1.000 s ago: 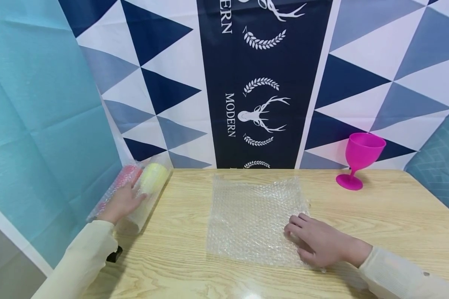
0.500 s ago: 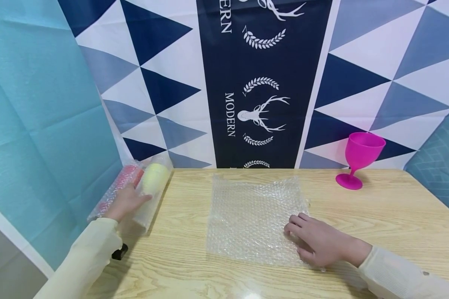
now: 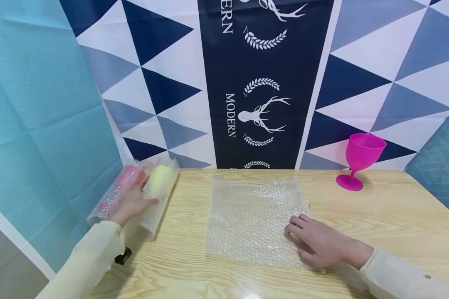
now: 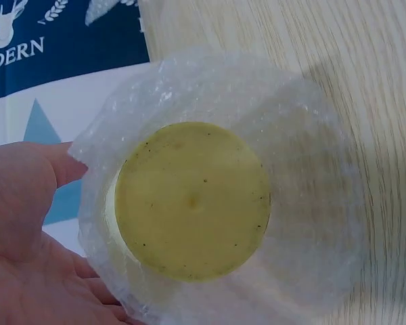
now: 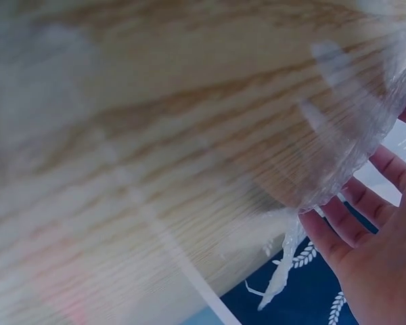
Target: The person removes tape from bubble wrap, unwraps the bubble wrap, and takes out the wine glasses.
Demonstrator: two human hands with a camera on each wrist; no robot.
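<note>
The left hand (image 3: 131, 203) is laid with relaxed fingers against a yellow cup wrapped in bubble wrap (image 3: 159, 189), which lies on its side at the left edge of the wooden desk (image 3: 378, 216); nothing is clasped by that grip (the cup's round base (image 4: 191, 201) fills the left wrist view). A red wrapped bundle (image 3: 117, 191) lies just beside it. The right hand (image 3: 318, 243) is pressed flat, fingers straight, on a spread bubble wrap sheet (image 3: 252, 218) at mid-desk. A pink goblet (image 3: 359, 160) stands upright, well apart.
</note>
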